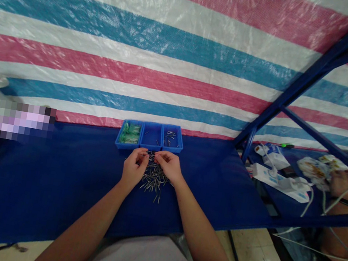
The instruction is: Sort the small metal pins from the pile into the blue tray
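A loose pile of thin metal pins (154, 180) lies on the blue table (86, 178) in front of me. Over the pile's far edge, my left hand (136, 164) has thumb and fingers pinched on what looks like one thin metal pin. Close by on the right, my right hand (169, 165) is also closed in a pinch at a thin metal pin; its exact grip is too small to make out. Just beyond the hands stands a blue three-compartment tray (150, 146). Small green packets (131, 133) fill its left compartment, a few pins lie in the middle one, and several pins (169, 138) in the right one.
Striped plastic sheeting (156, 74) hangs behind the table. A blue metal frame (278, 108) rises on the right. Past it are a white power strip (280, 183), cables, plastic bags (312, 169) and another person's arm (342, 239). A white object and blurred patches are at the left.
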`<state>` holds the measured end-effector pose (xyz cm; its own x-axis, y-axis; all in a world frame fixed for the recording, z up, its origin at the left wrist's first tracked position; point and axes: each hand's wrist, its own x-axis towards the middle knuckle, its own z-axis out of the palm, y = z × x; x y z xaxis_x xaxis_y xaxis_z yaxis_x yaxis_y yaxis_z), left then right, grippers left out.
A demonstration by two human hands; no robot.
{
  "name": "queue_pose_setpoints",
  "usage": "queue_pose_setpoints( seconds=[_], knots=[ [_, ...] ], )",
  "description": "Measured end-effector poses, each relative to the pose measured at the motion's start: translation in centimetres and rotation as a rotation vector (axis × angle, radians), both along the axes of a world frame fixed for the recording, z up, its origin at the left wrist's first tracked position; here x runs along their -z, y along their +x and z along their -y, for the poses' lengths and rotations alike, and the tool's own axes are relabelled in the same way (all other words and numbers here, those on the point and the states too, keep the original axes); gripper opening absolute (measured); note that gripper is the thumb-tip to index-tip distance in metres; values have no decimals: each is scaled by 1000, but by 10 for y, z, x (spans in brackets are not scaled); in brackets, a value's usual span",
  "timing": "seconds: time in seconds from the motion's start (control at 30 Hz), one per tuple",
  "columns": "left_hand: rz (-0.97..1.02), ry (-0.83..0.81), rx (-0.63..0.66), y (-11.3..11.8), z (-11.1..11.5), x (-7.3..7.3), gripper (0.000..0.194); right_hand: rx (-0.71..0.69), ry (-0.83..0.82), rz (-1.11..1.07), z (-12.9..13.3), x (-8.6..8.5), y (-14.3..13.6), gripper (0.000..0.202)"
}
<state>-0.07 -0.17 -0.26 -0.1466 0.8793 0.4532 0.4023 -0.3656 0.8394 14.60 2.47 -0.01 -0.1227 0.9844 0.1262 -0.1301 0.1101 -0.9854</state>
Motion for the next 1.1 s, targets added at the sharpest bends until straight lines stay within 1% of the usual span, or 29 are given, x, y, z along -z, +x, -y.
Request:
queue_pose_setpoints(
  seconds=[0.13,0.33,0.53,0.87,1.0,1.1],
  knots=[
    [10,7,-17,0,-1,1,24,-10,4,-18,0,-1,0,23],
    [2,12,22,-1,-3,5,21,10,-7,7,0,-1,1,26],
    [-4,5,30,-2,-4,8,19,9,-4,10,0,0,0,26],
    [2,-27,39,0,-2,2,19,2,4,11,1,-1,0,25],
    [19,-50,60,0,-2,2,21,4,15,31,0,1,0,26],
    [26,-44,52,1,-2,2,25,11,14,28,-1,3,1,28]
  ],
)
